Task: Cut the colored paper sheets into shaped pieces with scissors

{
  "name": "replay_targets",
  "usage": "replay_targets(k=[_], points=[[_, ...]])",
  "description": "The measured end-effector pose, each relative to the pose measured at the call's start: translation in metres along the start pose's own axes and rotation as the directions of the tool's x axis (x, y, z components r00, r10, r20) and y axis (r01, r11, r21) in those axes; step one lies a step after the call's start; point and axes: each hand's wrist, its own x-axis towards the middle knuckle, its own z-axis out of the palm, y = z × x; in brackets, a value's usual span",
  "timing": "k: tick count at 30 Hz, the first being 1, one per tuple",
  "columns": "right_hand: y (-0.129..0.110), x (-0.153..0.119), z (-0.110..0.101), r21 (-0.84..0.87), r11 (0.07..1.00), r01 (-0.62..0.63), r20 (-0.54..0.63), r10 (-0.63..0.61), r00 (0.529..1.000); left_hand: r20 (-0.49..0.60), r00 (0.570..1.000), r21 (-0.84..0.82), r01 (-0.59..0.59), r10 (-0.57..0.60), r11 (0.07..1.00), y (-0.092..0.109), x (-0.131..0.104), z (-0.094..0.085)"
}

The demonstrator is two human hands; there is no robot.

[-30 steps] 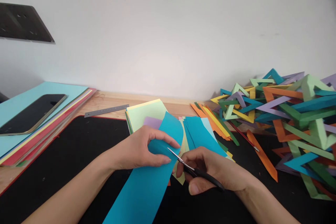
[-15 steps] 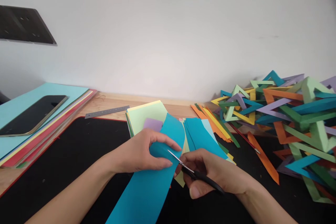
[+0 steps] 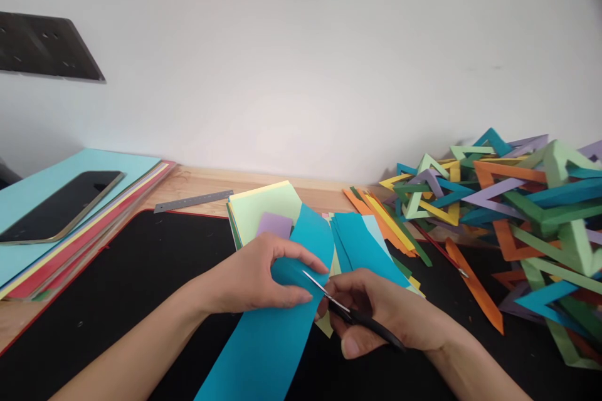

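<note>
A long strip of blue paper (image 3: pixel 266 351) slants across the middle of the head view, its lower end running out of the frame. My left hand (image 3: pixel 263 276) grips the strip, with the thumb and index finger on its upper face. Black-handled scissors (image 3: pixel 357 319) are held in my right hand (image 3: pixel 376 310). Their blades lie across the strip from its right edge, close to the left fingertips; how far the paper is cut through, I cannot tell. Behind my right hand, several cut blue pieces (image 3: pixel 367 244) rest on other coloured paper.
Coloured sheets (image 3: pixel 136 163) with a phone (image 3: pixel 61 203) on top lie at left, near a metal ruler (image 3: pixel 192 200). Green paper (image 3: pixel 263 200) is stacked behind the strip. Folded paper shapes (image 3: pixel 540 213) heap up at right, beside orange strips (image 3: pixel 380 219). A black mat (image 3: pixel 141 263) covers the table.
The whole view has shifted slightly. Both hands, the scissors and the blue strip keep nearly the same pose, with the blades still at the strip.
</note>
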Motion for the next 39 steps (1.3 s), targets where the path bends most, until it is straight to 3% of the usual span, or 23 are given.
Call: replay_targets(k=[13,39], points=[[0.0018,-0.0012,-0.0011,-0.055,0.998,-0.011,-0.025,0.01,1.0,0.0,1.0,-0.002,-0.004,0.004,1.0,0.0011,-0.0001,0.0001],[0.002,0.0028,0.001,0.05,0.999,-0.009,-0.04,0.011,0.999,0.017,0.999,-0.065,-0.029,0.03,0.997,-0.0017,0.0018,0.005]])
